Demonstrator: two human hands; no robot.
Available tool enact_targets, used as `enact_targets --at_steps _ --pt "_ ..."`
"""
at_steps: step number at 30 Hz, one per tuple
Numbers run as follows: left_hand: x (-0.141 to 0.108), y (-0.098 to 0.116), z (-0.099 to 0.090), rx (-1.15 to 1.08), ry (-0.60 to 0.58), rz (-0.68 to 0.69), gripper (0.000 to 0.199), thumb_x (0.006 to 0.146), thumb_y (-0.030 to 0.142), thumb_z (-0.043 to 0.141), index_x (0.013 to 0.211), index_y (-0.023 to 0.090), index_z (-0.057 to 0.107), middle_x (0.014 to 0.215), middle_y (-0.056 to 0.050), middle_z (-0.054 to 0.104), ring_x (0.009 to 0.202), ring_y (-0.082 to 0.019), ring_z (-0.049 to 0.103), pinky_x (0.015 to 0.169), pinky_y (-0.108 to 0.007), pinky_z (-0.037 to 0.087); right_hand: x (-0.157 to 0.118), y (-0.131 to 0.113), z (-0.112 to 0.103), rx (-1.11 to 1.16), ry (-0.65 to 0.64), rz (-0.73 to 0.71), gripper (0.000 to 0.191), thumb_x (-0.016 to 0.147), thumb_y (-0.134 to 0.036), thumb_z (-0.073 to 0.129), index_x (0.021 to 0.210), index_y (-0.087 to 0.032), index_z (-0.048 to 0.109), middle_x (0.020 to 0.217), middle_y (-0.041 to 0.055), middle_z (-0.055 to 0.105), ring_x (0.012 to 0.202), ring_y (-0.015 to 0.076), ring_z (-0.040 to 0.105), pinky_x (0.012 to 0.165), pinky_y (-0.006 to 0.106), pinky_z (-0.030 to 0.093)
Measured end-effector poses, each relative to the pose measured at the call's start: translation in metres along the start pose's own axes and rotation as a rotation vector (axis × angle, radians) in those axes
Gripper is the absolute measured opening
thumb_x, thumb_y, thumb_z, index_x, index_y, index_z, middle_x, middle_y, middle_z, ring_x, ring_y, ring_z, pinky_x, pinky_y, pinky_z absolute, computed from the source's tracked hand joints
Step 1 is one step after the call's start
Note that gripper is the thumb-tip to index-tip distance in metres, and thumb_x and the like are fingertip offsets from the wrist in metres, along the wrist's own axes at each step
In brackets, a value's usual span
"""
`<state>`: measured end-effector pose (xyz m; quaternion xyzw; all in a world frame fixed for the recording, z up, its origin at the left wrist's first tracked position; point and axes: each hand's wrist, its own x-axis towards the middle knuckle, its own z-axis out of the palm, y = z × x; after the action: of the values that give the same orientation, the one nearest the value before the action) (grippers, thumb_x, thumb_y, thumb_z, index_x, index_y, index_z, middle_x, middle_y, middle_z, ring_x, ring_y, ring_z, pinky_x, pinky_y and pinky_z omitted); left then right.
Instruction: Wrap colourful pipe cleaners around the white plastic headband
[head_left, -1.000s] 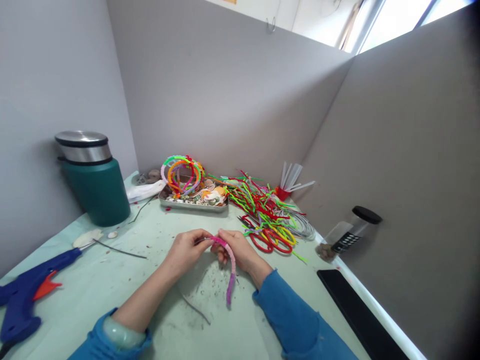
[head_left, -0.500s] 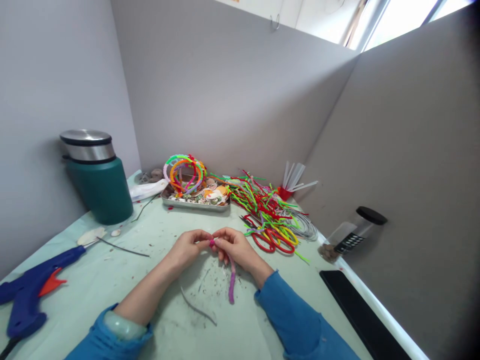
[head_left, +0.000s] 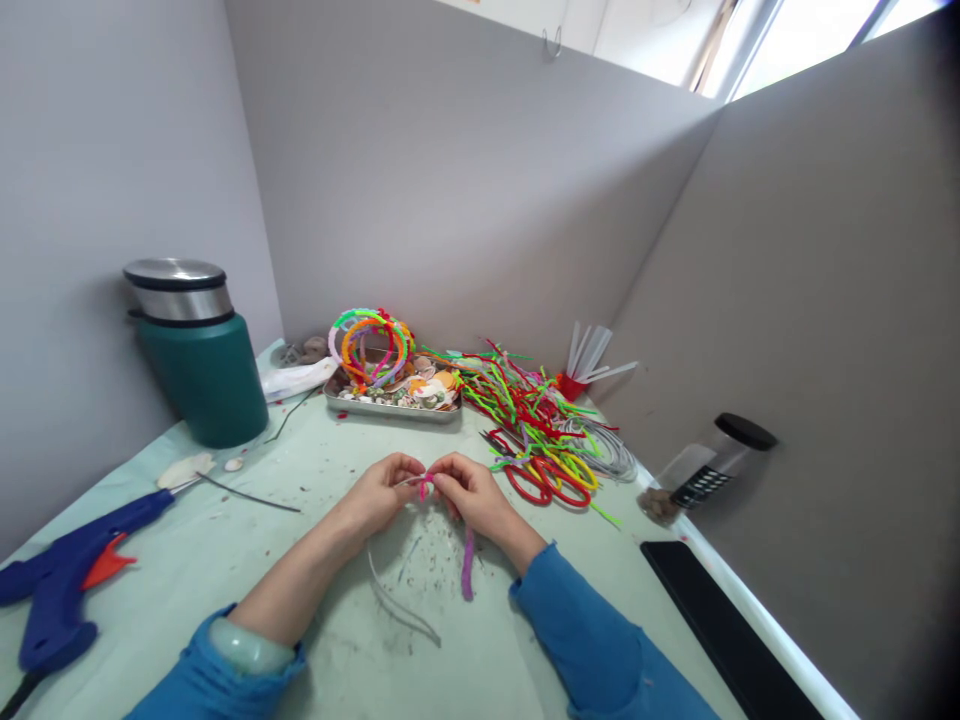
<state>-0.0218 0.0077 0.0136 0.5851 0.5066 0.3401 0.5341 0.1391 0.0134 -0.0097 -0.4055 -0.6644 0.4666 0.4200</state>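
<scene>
My left hand (head_left: 390,488) and my right hand (head_left: 466,488) meet fingertip to fingertip just above the table, both closed in a pinch. Between them is a small pink fuzzy loop of pipe cleaner (head_left: 426,487). A thin grey cord (head_left: 405,612) runs from my left fingers and hangs in a curve toward the table. Below my right hand dangles a purple fuzzy strip (head_left: 468,568); whether it joins the pink loop is hidden by the fingers.
Colourful pipe cleaners (head_left: 517,400), red-handled scissors (head_left: 559,482) and coiled grey cord (head_left: 607,450) lie right of a metal tray (head_left: 394,411) with shells and fuzzy rings (head_left: 371,345). A blue glue gun (head_left: 67,565) and green flask (head_left: 199,380) are left; a jar (head_left: 705,470) stands right.
The pink piece has opened from a tight bunch into a small loop at the fingertips. More grey cord shows at my left fingers, and the purple strip hangs slightly higher.
</scene>
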Motion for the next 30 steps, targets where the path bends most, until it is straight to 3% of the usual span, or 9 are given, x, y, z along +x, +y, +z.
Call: enact_targets --at_steps 3,5,9,16,22,30 --pt "0.004 -0.008 -0.002 0.172 0.045 0.192 0.022 0.067 0.021 0.053 0.088 0.017 0.050 0.079 0.000 0.060 0.056 -0.008 0.049 0.052 -0.020 0.036 0.000 0.001 -0.001 -0.032 0.009 -0.008 0.014 0.080 -0.028 0.049 0.085 -0.019 0.057 0.057 -0.0046 0.049 0.042 0.0065 0.038 0.040 0.018 0.030" --pt "0.005 -0.011 -0.002 0.355 0.087 0.286 0.018 0.068 0.017 0.051 0.086 0.019 0.051 0.083 -0.001 0.062 0.067 -0.012 0.053 0.060 -0.022 0.038 0.000 0.002 -0.001 -0.050 0.002 -0.012 0.013 0.080 -0.026 0.049 0.085 -0.019 0.058 0.058 -0.0044 0.049 0.044 0.0067 0.038 0.042 0.018 0.030" --pt "0.001 -0.009 0.000 0.652 0.153 0.314 0.017 0.071 0.015 0.049 0.086 0.021 0.052 0.084 -0.001 0.063 0.074 -0.015 0.056 0.064 -0.024 0.037 0.001 0.003 0.000 -0.076 0.013 -0.015 0.010 0.079 -0.024 0.050 0.081 -0.018 0.058 0.058 -0.0044 0.051 0.047 0.0072 0.039 0.045 0.018 0.031" --pt "-0.006 -0.005 0.000 0.944 0.192 0.388 0.014 0.077 0.020 0.045 0.088 0.023 0.053 0.085 -0.002 0.062 0.075 -0.016 0.056 0.061 -0.024 0.033 0.002 0.004 0.001 -0.059 0.022 -0.011 0.009 0.078 -0.024 0.049 0.078 -0.018 0.057 0.058 -0.0040 0.053 0.049 0.0078 0.041 0.048 0.018 0.032" --pt "-0.006 -0.006 0.001 0.913 0.193 0.406 0.015 0.081 0.026 0.042 0.084 0.022 0.056 0.084 -0.004 0.062 0.075 -0.016 0.056 0.063 -0.023 0.033 0.002 0.004 0.000 -0.086 0.031 -0.017 0.010 0.079 -0.024 0.049 0.079 -0.018 0.056 0.057 -0.0044 0.050 0.050 0.0084 0.042 0.049 0.019 0.033" --pt "0.003 -0.005 -0.002 0.536 0.165 0.244 0.024 0.073 0.037 0.051 0.061 0.018 0.058 0.056 0.002 0.056 0.054 -0.012 0.047 0.052 -0.022 0.029 -0.001 0.002 0.001 -0.108 0.001 -0.072 0.010 0.079 -0.023 0.049 0.078 -0.017 0.056 0.062 -0.0030 0.053 0.055 0.0092 0.045 0.052 0.020 0.034"
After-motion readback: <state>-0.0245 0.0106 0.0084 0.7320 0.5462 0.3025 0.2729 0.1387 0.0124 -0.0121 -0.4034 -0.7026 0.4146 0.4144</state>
